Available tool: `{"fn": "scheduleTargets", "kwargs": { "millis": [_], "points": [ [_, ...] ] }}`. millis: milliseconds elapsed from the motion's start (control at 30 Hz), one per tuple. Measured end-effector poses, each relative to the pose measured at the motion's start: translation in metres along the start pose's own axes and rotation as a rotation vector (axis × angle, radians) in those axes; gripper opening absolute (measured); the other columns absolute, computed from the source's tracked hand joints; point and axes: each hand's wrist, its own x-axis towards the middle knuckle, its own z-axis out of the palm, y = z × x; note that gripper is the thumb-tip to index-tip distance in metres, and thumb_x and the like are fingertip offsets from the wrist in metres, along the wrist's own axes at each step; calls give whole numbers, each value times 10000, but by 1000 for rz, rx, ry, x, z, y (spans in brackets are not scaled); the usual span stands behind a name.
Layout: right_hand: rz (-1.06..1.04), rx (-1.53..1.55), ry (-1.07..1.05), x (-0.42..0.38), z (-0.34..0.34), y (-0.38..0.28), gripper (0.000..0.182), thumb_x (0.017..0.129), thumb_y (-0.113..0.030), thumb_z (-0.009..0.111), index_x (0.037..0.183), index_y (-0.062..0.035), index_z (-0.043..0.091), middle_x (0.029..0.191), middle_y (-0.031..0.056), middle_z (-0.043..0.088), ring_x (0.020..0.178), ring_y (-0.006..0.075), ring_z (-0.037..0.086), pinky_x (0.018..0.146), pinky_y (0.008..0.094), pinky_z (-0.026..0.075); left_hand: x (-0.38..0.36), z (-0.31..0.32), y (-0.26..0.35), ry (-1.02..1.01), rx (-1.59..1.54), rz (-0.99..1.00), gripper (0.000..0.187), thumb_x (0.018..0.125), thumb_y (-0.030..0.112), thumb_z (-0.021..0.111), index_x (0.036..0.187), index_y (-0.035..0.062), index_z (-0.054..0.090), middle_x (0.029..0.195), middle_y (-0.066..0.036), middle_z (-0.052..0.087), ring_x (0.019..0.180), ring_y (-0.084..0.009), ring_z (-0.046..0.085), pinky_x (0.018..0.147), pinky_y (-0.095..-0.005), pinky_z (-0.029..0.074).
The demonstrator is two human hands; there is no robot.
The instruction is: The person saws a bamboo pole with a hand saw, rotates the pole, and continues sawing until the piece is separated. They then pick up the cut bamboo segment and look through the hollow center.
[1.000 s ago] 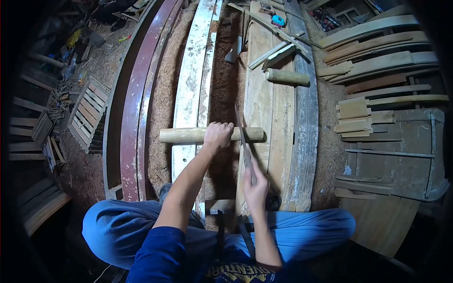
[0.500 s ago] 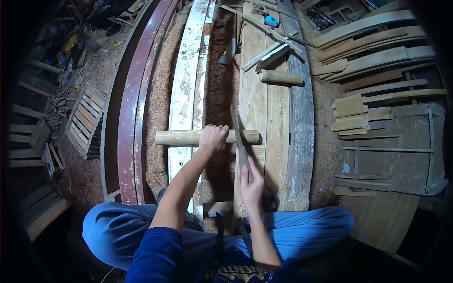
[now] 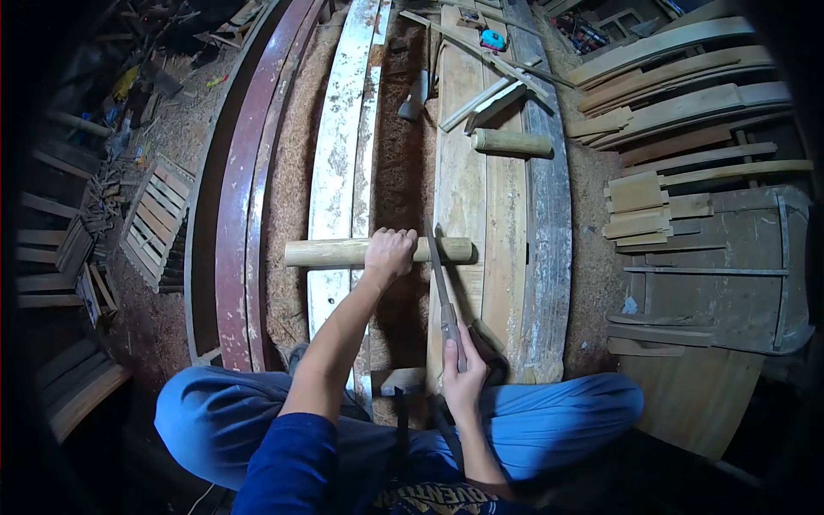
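A round pale wooden pole (image 3: 330,252) lies crosswise over the white paint-worn beam (image 3: 333,180) and the light wooden plank (image 3: 457,184). My left hand (image 3: 391,252) is wrapped over the pole, right of its middle. My right hand (image 3: 463,365) grips the handle of a handsaw (image 3: 439,273), which points away from me. The saw's blade crosses the pole between my left hand and the pole's right end. Whether the blade has cut into the wood cannot be made out.
A shorter round piece (image 3: 513,142) and thin wood strips (image 3: 485,51) lie farther up the planks, near a turquoise object (image 3: 492,39). A hatchet-like tool (image 3: 415,96) rests in the gap. Long red beams (image 3: 236,189) run at left; boards (image 3: 678,103) are stacked at right.
My right hand and the saw have moved back toward my body, so less of the blade reaches past the pole. The pole has shifted very slightly; my left hand stays on it.
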Motion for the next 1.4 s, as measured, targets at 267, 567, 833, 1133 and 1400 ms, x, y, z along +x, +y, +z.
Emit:
{"fn": "scheduleTargets", "kwargs": {
  "millis": [267, 567, 833, 1133, 1400],
  "points": [
    [-63, -67, 6, 12, 6, 14, 459, 1084, -224, 541, 1418, 91, 543, 1375, 228, 651, 1285, 289, 630, 1089, 329, 459, 0, -8, 2, -94, -24, -20, 235, 782, 212, 715, 963, 91, 625, 879, -146, 736, 834, -316, 738, 710, -445, 569],
    [-61, -37, 18, 7, 3, 20, 437, 1053, -158, 593, 1422, 74, 552, 1350, 230, 668, 1238, 275, 665, 1037, 332, 497, 2, -15, 5, -14, -54, 4, 163, 746, 170, 725, 867, 84, 657, 793, -164, 736, 755, -332, 740, 691, -444, 574],
    [64, 144, -14, 16, 12, 10, 438, 1051, -125, 587, 1435, 80, 539, 1409, 249, 620, 1319, 295, 606, 1091, 361, 467, 0, -6, 0, -88, -15, 26, 311, 747, 289, 775, 952, 90, 651, 795, -149, 730, 778, -336, 740, 645, -461, 562],
    [-23, -58, -15, 5, -7, -3, 414, 1062, -163, 574, 1400, 76, 571, 1334, 227, 677, 1258, 284, 652, 1045, 337, 485, -4, -11, 9, -105, -54, -65, 379, 698, 248, 817, 1003, 93, 655, 885, -151, 749, 866, -318, 746, 756, -430, 580],
    [34, -32, -39, 22, -28, 2, 409, 1043, -175, 614, 1358, 85, 607, 1303, 242, 689, 1224, 254, 667, 1043, 341, 488, 11, -4, 1, 21, -66, -13, 227, 731, 182, 752, 923, 88, 676, 824, -162, 743, 790, -348, 740, 711, -469, 577]
  ]
}}
